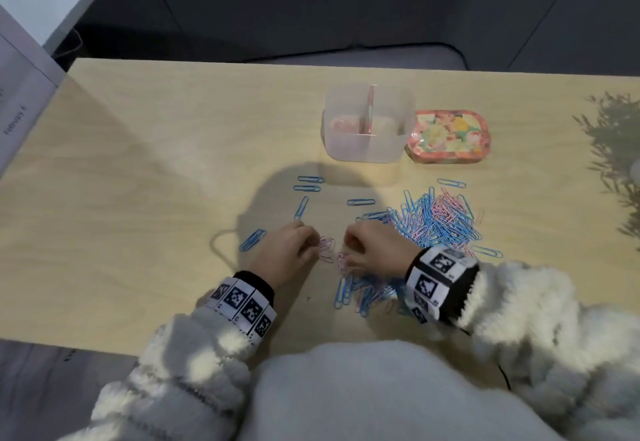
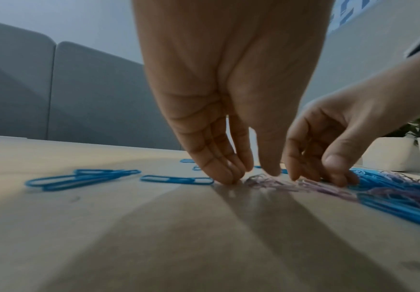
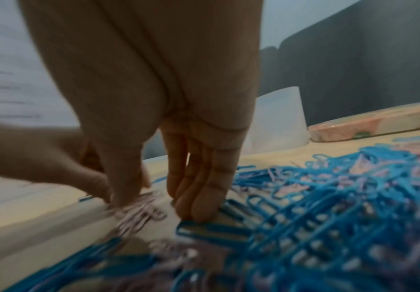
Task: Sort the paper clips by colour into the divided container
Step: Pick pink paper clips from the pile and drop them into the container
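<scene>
A small cluster of pink paper clips point(image 1: 327, 250) lies on the wooden table between my two hands. My left hand point(image 1: 317, 243) stands on its fingertips point(image 2: 229, 177), fingers fairly straight and thumb a little apart, with the pink clips point(image 2: 259, 180) in the gap. My right hand point(image 1: 348, 250) faces it, its thumb pressing on the pink clips point(image 3: 139, 213) and its fingers point(image 3: 199, 207) down beside blue clips. Neither hand has a clip lifted. The clear divided container point(image 1: 369, 149) stands at the back with pink clips in its left compartment. A mixed blue and pink pile point(image 1: 436, 219) lies right of my hands.
A floral lid point(image 1: 450, 137) lies right of the container. Single blue clips point(image 1: 301, 206) are scattered left of and behind my left hand. More mixed clips point(image 1: 367, 291) lie under my right wrist. White plant pots point(image 2: 401, 154) stand at the far right. A paper sheet point(image 1: 20, 104) overhangs the left edge.
</scene>
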